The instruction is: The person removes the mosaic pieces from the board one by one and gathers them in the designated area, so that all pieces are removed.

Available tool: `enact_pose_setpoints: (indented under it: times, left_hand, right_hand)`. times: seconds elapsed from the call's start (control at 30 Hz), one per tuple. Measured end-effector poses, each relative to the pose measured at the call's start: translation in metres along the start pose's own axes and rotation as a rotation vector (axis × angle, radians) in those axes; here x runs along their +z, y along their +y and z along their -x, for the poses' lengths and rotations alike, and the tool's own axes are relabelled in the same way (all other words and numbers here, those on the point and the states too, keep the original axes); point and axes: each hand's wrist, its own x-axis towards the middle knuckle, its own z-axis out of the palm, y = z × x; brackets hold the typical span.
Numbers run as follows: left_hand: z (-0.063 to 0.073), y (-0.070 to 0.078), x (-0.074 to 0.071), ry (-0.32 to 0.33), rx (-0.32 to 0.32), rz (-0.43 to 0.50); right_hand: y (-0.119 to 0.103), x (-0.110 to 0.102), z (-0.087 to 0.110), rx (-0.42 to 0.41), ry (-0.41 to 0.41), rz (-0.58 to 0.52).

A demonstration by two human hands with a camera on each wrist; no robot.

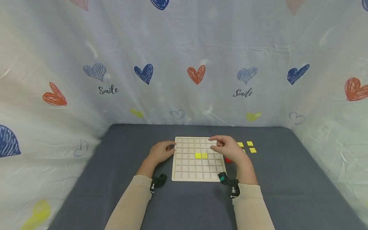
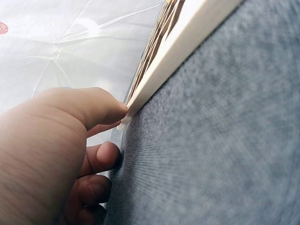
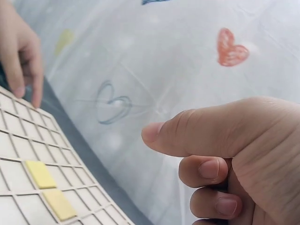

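Note:
A pale wooden board [image 1: 184, 167] with a square grid lies flat on the table. Two yellow square tiles [image 1: 198, 156] sit side by side in cells near its middle. My left hand [image 1: 161, 151] rests at the board's left edge; thumb and index fingertip touch the rim, and the other fingers curl loosely beside it. Above the board's upper right part hovers my right hand [image 1: 228, 149]. Its thumb [image 3: 187, 133] and index finger stand apart in the head view, with nothing visible between them, while the remaining fingers are bent inward.
Several loose yellow tiles [image 1: 249, 143] lie on the dark grey table [image 1: 184, 204] right of the board. Red pieces [image 1: 228, 160] show partly behind my right hand. A white curtain [image 1: 172, 48] printed with hearts surrounds the table's back and sides.

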Motion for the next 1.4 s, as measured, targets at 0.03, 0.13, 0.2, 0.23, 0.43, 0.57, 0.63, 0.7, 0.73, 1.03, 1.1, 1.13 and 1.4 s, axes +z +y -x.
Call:
enact_pose_setpoints:
  times: [0.03, 0.13, 0.2, 0.23, 0.43, 0.57, 0.63, 0.7, 0.73, 1.03, 1.1, 1.13, 1.4]
  left_hand:
    - [0.0, 0.0, 0.0, 0.002, 0.0, 0.0]
    - [0.0, -0.001, -0.001, -0.001, -0.001, 0.003]
    - [0.0, -0.001, -0.002, 0.001, 0.002, 0.007]
    - [0.0, -0.001, -0.002, -0.001, 0.003, 0.009]
    - [0.002, -0.001, -0.001, -0.013, 0.015, 0.012]
    - [0.003, 0.0, 0.0, -0.009, 0.013, 0.013]
    - [0.004, 0.0, 0.0, -0.01, 0.007, 0.011]
    - [0.004, 0.0, 0.001, -0.012, 0.006, 0.009]
    - [0.004, 0.0, 0.001, -0.015, 0.005, 0.01]
    - [0.001, -0.002, 0.001, -0.008, 0.008, -0.002]
    - [0.001, -0.002, 0.001, -0.015, 0.009, 0.003]
    - [0.001, -0.002, 0.001, -0.018, 0.01, 0.005]
    - [0.001, -0.001, 0.0, -0.006, 0.013, 0.006]
  right_hand:
    - [-0.001, 0.004, -0.002, -0.004, -0.019, 0.003]
    - [-0.002, 0.015, -0.007, 0.018, -0.065, 0.012]
    - [-0.001, 0.023, -0.01, 0.037, -0.09, 0.028]
    - [-0.001, 0.027, -0.012, 0.043, -0.099, 0.044]
    - [0.006, 0.048, -0.018, 0.125, -0.111, 0.154]
    - [0.01, 0.061, -0.02, 0.135, -0.09, 0.271]
    - [0.011, 0.065, -0.021, 0.128, -0.07, 0.337]
    - [0.01, 0.068, -0.022, 0.124, -0.053, 0.386]
    - [0.009, 0.069, -0.022, 0.125, -0.045, 0.395]
    - [0.005, 0.071, -0.022, 0.134, -0.017, 0.423]
    - [0.005, 0.071, -0.022, 0.144, -0.016, 0.419]
    - [0.005, 0.071, -0.022, 0.146, -0.014, 0.413]
    - [-0.002, 0.066, -0.022, 0.115, -0.017, 0.375]
